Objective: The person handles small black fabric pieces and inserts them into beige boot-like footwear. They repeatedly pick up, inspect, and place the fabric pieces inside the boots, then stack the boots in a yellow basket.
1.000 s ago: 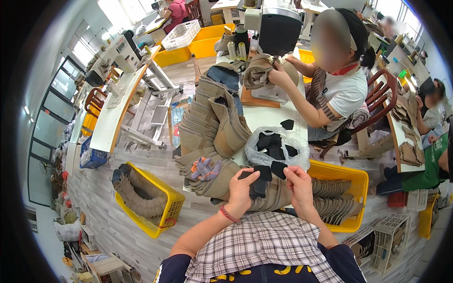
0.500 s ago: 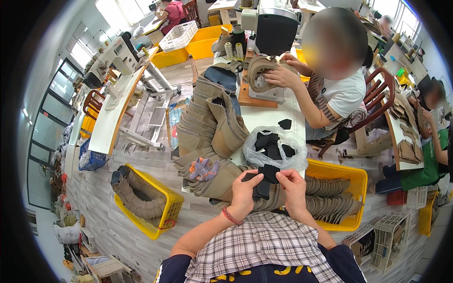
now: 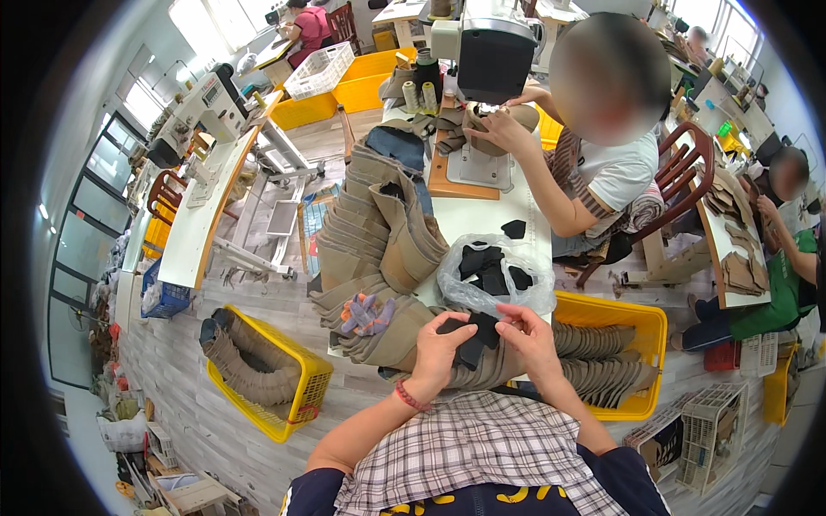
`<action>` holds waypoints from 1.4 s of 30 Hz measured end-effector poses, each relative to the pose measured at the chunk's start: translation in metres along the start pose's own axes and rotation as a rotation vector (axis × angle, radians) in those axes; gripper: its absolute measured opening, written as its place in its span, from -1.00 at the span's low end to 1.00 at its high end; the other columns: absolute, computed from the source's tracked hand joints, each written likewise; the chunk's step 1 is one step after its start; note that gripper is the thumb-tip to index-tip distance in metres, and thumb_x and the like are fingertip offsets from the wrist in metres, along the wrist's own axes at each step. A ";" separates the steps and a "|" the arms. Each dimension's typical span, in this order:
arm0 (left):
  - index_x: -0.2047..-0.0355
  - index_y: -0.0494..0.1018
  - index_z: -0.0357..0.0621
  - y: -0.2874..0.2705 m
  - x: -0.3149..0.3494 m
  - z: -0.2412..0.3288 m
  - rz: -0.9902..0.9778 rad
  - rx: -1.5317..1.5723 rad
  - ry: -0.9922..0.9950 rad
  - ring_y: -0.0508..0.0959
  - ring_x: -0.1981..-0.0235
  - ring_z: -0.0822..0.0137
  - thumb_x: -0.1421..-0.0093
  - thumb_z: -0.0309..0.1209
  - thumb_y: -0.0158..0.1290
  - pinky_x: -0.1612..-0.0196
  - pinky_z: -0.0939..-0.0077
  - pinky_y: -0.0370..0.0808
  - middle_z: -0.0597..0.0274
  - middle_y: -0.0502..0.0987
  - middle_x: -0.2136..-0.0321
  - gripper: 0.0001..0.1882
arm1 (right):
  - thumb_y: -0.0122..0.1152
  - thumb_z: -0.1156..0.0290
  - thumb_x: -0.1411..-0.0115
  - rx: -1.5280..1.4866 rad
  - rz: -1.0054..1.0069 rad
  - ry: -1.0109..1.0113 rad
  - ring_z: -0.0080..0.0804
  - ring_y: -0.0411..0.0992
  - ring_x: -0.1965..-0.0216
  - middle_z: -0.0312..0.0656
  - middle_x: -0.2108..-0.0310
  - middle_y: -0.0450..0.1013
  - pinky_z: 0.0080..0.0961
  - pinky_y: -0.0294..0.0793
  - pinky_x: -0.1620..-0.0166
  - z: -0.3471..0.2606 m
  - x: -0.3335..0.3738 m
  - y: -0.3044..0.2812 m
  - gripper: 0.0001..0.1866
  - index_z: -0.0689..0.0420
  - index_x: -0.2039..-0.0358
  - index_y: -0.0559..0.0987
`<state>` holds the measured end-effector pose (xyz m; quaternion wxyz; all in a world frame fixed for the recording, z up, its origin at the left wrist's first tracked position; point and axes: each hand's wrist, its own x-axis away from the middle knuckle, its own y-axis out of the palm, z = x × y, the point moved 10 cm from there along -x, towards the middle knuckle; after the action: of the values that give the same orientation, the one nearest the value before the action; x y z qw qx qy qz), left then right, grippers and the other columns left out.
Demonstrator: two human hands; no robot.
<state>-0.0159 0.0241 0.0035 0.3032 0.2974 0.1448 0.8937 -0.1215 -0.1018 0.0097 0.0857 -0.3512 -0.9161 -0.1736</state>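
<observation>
Several small black fabric pieces (image 3: 471, 351) are pinched between my two hands, overlapping each other. My left hand (image 3: 437, 357) grips them from the left, thumb on top. On the right, my right hand (image 3: 531, 344) holds the upper edge of a piece between thumb and fingers. Just beyond lies a clear plastic bag (image 3: 540, 292) with more black pieces inside. To the left, stacked tan fabric parts (image 3: 357, 232) cover the table, and a purple and orange glove (image 3: 368, 315) rests on them.
A co-worker (image 3: 594, 181) sits across the table, hands at a sewing machine (image 3: 490, 60). Yellow baskets of tan parts stand on the floor at the left (image 3: 311, 391) and right (image 3: 656, 361). One loose black piece (image 3: 514, 229) lies beyond the bag.
The black pieces have tilted and shifted in my hands, and my right fingers have moved up slightly. The co-worker's fabric at the machine has turned and changed shape.
</observation>
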 end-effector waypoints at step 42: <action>0.06 0.35 -0.32 -0.021 -0.012 0.006 -0.138 0.322 -0.183 0.54 0.13 0.26 -0.21 -0.60 -0.05 0.01 0.34 0.48 0.08 0.51 0.17 -0.73 | 0.22 0.61 -0.12 -0.211 0.784 0.222 -0.36 0.46 0.57 -0.08 0.42 0.45 -0.59 0.59 0.53 0.119 -0.238 -0.132 -0.87 0.37 0.33 0.48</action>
<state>0.0050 0.0337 -0.0064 0.3241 0.4116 0.2778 0.8052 -0.0386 -0.2947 -0.2007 0.2071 -0.6593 -0.6753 -0.2576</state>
